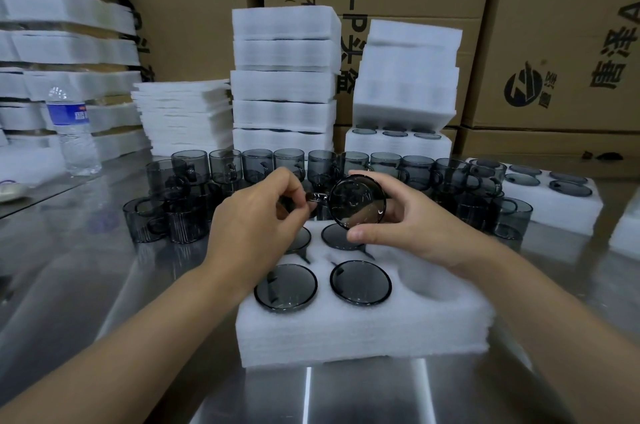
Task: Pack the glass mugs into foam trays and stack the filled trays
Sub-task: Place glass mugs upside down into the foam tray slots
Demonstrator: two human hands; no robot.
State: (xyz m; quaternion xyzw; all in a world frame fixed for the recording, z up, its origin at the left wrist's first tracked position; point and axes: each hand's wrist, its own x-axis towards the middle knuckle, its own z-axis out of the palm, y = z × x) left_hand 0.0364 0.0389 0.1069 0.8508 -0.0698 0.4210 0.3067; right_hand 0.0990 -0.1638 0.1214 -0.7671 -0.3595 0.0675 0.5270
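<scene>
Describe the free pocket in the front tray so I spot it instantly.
Find the white foam tray nearest the camera on the steel table. Its near row holds two dark mugs; the pocket right of them is the only bare white hollow showing.

Steel table before a wall of cartons
A brushed stainless-steel table [69, 285] fills the foreground; bright streaks of light [307, 392] reflect off its near edge; brown cardboard cartons [554, 25] printed with black Chinese characters stand stacked along its far edge; a clear water bottle [74, 136] with a blue label stands toward its far left corner.
</scene>
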